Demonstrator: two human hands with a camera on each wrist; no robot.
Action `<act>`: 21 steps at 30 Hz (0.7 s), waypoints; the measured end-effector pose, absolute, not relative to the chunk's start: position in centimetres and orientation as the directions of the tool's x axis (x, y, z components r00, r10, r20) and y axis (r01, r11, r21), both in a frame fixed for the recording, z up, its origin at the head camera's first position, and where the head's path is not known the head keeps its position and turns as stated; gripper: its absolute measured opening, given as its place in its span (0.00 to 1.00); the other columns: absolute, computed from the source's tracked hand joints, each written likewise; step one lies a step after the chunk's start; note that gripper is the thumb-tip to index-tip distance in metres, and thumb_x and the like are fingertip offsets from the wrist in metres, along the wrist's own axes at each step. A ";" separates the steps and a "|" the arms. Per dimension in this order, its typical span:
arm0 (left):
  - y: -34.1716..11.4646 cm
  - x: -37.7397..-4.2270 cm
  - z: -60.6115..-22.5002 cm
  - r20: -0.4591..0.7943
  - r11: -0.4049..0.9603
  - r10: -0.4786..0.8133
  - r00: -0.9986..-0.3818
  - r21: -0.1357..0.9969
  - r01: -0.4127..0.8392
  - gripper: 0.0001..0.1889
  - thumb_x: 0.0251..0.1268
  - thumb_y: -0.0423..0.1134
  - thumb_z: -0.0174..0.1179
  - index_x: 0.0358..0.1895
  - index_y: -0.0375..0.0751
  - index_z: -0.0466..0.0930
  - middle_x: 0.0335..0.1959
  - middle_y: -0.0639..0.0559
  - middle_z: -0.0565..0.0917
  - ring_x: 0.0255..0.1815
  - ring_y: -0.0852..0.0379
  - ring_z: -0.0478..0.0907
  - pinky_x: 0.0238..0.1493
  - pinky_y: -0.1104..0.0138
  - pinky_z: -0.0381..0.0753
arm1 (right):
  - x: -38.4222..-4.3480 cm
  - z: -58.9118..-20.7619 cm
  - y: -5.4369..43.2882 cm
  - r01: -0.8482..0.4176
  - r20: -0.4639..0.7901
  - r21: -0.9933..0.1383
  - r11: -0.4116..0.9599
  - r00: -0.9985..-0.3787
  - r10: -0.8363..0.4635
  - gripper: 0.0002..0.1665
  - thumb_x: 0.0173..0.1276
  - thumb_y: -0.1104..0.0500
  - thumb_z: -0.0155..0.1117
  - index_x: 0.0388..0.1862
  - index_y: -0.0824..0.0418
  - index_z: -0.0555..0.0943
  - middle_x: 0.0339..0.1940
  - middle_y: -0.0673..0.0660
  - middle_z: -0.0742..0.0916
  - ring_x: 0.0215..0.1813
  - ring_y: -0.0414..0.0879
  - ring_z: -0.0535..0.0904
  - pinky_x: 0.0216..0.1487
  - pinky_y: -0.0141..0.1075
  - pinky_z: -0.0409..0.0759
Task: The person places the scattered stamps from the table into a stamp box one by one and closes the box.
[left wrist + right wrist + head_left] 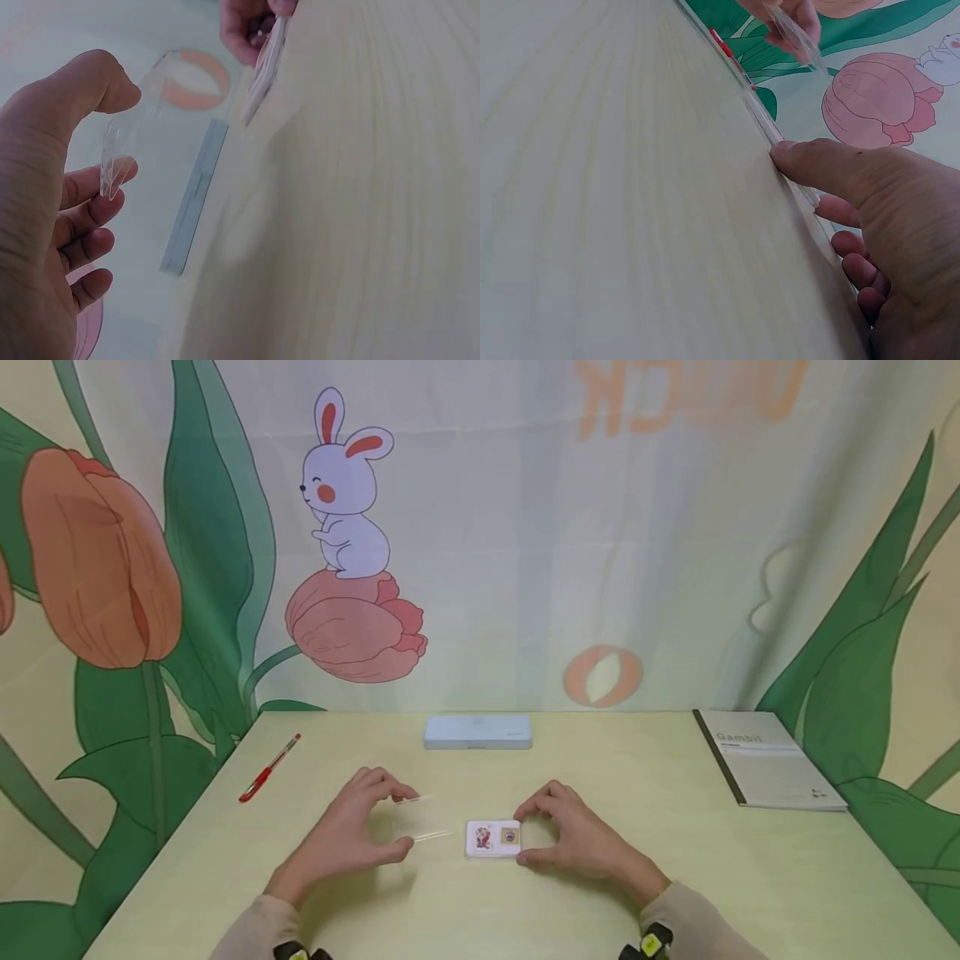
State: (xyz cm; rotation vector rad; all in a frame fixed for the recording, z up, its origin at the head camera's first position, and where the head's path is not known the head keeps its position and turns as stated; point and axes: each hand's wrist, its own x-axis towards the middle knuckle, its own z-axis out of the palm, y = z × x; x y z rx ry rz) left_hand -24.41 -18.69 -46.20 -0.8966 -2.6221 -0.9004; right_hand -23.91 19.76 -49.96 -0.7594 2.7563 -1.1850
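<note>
My left hand [352, 827] pinches a clear plastic cover [424, 819] between thumb and fingers, raised above the table. In the left wrist view the see-through cover [124, 142] spans the gap from thumb to fingertips. A flat white box with playing-card pictures [483, 838] lies face up on the table, to the right of the cover and apart from it. With thumb and forefinger, my right hand [577, 839] grips the right end of this box at its long edges. From the right wrist, the box [801, 189] shows only as a thin edge.
On the pale wooden table [480, 910], a light blue case [477, 732] sits at the back edge. A red pen [270, 768] lies to the left, and a grey notebook [768, 760] to the right. Behind hangs a printed curtain [480, 543].
</note>
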 end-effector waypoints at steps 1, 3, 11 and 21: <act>-17.9 -24.6 -46.2 0.384 0.612 0.486 -0.785 0.491 0.619 0.25 0.52 0.46 0.82 0.57 0.57 0.89 0.47 0.58 0.83 0.57 0.49 0.76 0.60 0.55 0.76 | -23.9 -49.9 19.8 -0.419 0.146 -0.692 0.588 -0.879 -0.454 0.29 0.61 0.43 0.90 0.58 0.46 0.88 0.58 0.46 0.80 0.65 0.47 0.73 0.71 0.52 0.74; -16.4 -25.0 -46.3 0.373 0.590 0.506 -0.777 0.507 0.628 0.25 0.53 0.47 0.82 0.57 0.54 0.90 0.48 0.55 0.84 0.57 0.48 0.76 0.60 0.55 0.76 | -23.9 -49.8 19.7 -0.417 0.145 -0.694 0.587 -0.879 -0.454 0.29 0.61 0.44 0.90 0.58 0.46 0.88 0.58 0.47 0.80 0.65 0.48 0.73 0.71 0.53 0.74; -12.6 -25.9 -47.3 0.314 0.534 0.573 -0.757 0.558 0.635 0.27 0.56 0.49 0.81 0.61 0.48 0.91 0.51 0.52 0.86 0.59 0.47 0.76 0.62 0.52 0.76 | -24.0 -50.4 19.4 -0.404 0.131 -0.702 0.587 -0.883 -0.450 0.28 0.60 0.43 0.90 0.57 0.43 0.88 0.57 0.46 0.80 0.66 0.46 0.72 0.72 0.53 0.73; -10.5 -26.4 -48.5 0.275 0.534 0.609 -0.744 0.550 0.641 0.27 0.58 0.50 0.80 0.62 0.50 0.90 0.53 0.56 0.85 0.61 0.56 0.73 0.66 0.52 0.78 | -24.0 -50.3 19.7 -0.407 0.133 -0.681 0.608 -0.886 -0.444 0.30 0.60 0.44 0.91 0.58 0.44 0.87 0.57 0.45 0.79 0.64 0.45 0.72 0.69 0.52 0.75</act>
